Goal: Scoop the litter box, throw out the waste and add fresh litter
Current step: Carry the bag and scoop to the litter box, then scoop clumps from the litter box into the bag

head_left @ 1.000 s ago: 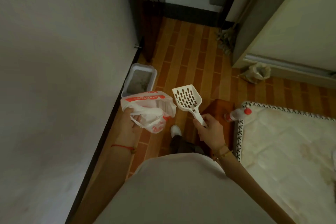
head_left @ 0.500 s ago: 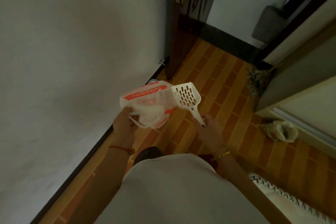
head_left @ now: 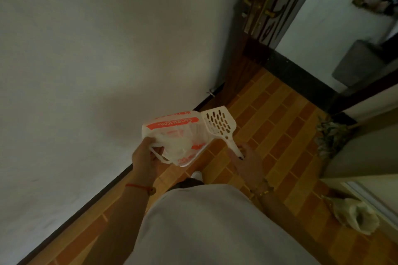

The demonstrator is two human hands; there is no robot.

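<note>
L hand [head_left: 144, 158]: bag [head_left: 179, 135] by wall [head_left: 86, 71]; R hand [head_left: 249, 162]: scoop [head_left: 219, 123].

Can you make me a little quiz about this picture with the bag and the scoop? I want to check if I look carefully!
1. Pick one: what does the right hand hold?
A) a broom
B) the white scoop, by its handle
C) a bottle
2. True or false: the left hand grips a white plastic bag with orange print.
3. Fill the gap: the crumpled bag at the lower right lies on the tiled ___.

Key: 1 is B. 2 is true. 3 is floor.
</note>
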